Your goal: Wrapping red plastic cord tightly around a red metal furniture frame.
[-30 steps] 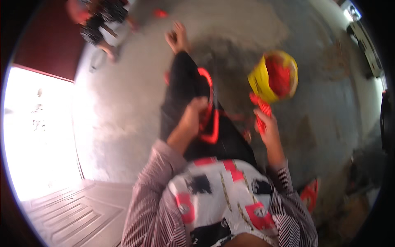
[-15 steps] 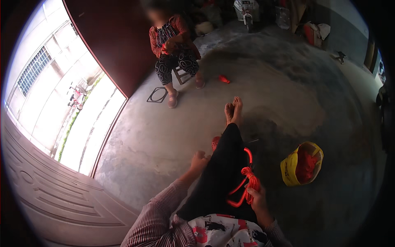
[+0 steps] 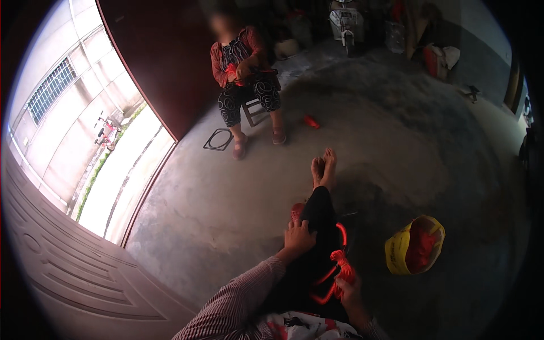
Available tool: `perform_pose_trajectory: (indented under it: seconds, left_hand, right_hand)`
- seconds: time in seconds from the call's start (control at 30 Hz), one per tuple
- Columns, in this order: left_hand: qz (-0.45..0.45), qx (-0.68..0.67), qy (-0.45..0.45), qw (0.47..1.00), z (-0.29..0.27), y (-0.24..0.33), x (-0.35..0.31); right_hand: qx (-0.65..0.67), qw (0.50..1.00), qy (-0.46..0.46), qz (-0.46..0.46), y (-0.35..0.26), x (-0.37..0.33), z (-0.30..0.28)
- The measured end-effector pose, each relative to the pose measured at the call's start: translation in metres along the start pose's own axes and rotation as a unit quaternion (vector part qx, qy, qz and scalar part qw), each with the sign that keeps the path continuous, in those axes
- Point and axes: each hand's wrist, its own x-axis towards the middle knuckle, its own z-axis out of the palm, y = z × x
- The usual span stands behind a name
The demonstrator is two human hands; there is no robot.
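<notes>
My left hand (image 3: 299, 238) lies on my dark-trousered leg (image 3: 319, 209), fingers stretched over it and holding nothing. Just past those fingertips, a red thing (image 3: 297, 211) on the floor is partly hidden by the leg. On the other side, my right hand (image 3: 349, 290) is closed round a hank of bright red cord (image 3: 343, 263), wound and tied near its upper end. Curved lengths of thicker red cord or tubing (image 3: 341, 233) show beside the leg and across my lap. Part of the hank is covered by the right hand.
A yellow bag (image 3: 398, 253) with red material inside stands on the floor to the right. Ahead, another person (image 3: 241, 62) sits on a stool (image 3: 253, 113), hands on something red. A red item (image 3: 311, 122) lies nearby. Left are a doorway and door panel (image 3: 73, 272).
My left hand has come from beside my leg to rest on top of it. The right hand keeps its hold on the red hank. The whole view has tilted slightly upward.
</notes>
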Motion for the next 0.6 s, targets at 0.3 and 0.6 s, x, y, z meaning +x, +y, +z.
perform_pose_trajectory:
  seconds: [0.3, 0.6]
  left_hand:
    - [-0.008, -0.005, 0.010, 1.000, -0.0042, 0.0058, -0.0015]
    - [-0.016, -0.015, 0.002, 1.000, -0.0045, 0.0059, 0.0002]
  right_hand:
    - [-0.009, 1.000, 0.023, -0.020, 0.0034, 0.0018, 0.0036]
    - [0.016, 1.000, 0.000, 0.013, 0.0043, 0.0017, 0.0001]
